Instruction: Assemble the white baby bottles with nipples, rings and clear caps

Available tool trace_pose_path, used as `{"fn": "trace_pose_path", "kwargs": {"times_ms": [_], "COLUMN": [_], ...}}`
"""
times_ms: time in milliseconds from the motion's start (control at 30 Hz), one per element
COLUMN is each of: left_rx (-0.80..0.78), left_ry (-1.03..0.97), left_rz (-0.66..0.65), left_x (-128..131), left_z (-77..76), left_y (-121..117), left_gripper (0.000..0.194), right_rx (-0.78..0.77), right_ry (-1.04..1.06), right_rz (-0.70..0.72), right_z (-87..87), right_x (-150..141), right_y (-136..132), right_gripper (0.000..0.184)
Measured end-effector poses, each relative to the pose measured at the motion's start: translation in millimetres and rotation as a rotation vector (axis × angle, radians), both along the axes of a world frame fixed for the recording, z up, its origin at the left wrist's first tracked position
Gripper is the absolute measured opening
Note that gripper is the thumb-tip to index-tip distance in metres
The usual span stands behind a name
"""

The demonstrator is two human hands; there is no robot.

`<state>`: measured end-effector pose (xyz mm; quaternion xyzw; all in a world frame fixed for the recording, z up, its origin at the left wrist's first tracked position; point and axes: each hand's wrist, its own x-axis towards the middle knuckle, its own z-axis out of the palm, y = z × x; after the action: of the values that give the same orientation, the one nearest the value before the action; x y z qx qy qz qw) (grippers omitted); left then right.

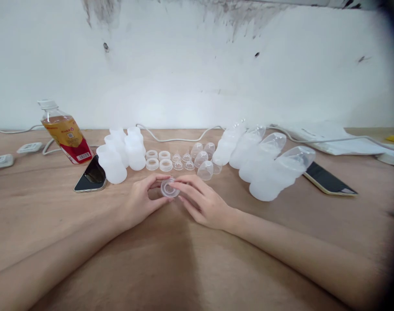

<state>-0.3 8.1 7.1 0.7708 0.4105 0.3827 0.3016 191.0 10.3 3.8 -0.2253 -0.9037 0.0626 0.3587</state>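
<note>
A translucent screw ring of a baby bottle point(166, 190), with what looks like a clear nipple inside, is held over the table. Thumb and fingers of my left hand point(141, 195) pinch its left side. My right hand point(206, 201) grips from the right, its index finger over the ring's opening. Just beyond lie several loose white rings point(152, 164), several clear nipples point(178, 165) and several clear dome caps point(205, 170). White bottle bodies point(112, 166) stand on the left. Capped bottles point(264, 183) stand in a slanting row on the right.
A drink bottle point(65, 136) and a phone point(91, 176) are on the left, near white adapters point(30, 147). Another phone point(329, 179) lies behind the capped bottles. A white cable point(177, 139) runs along the wall, past a white plastic sheet point(329, 138).
</note>
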Motion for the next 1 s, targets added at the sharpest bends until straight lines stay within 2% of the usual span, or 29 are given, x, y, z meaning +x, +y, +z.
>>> {"fn": "trace_pose_path", "kwargs": {"times_ms": [100, 200, 300, 367, 467, 633, 833, 1000], "left_rx": [0.114, 0.257, 0.311, 0.274, 0.187, 0.165, 0.272, 0.313], "left_ry": [0.095, 0.158, 0.181, 0.200, 0.249, 0.306, 0.417, 0.434], "left_rz": [0.016, -0.009, -0.034, 0.002, 0.065, 0.104, 0.161, 0.102], "left_x": [1, 1, 1, 2, 4, 4, 3, 6], "left_z": [1.5, 1.1, -0.5, -1.5, -2.7, -6.0, -9.6, -4.8], "left_y": [-2, -2, -1, -1, -1, -4, -4, -6], "left_gripper": [0.033, 0.030, 0.041, 0.044, 0.017, 0.005, 0.003, 0.008], "right_rx": [-0.300, -0.651, -0.753, -0.712, -0.590, -0.369, -0.239, -0.097], "right_ry": [0.171, 0.190, 0.186, 0.180, 0.121, 0.019, -0.126, -0.233], "right_rz": [-0.123, -0.085, -0.077, -0.132, -0.204, -0.222, -0.225, -0.251], "right_z": [0.4, 1.1, 3.5, 5.2, 5.6, 0.0, -1.8, -3.4], "right_x": [-4, -10, -14, -15, -15, -14, -16, -16], "right_y": [1, 5, 6, 4, 0, -2, -5, -7], "right_gripper": [0.037, 0.029, 0.022, 0.017, 0.010, 0.007, 0.008, 0.007]}}
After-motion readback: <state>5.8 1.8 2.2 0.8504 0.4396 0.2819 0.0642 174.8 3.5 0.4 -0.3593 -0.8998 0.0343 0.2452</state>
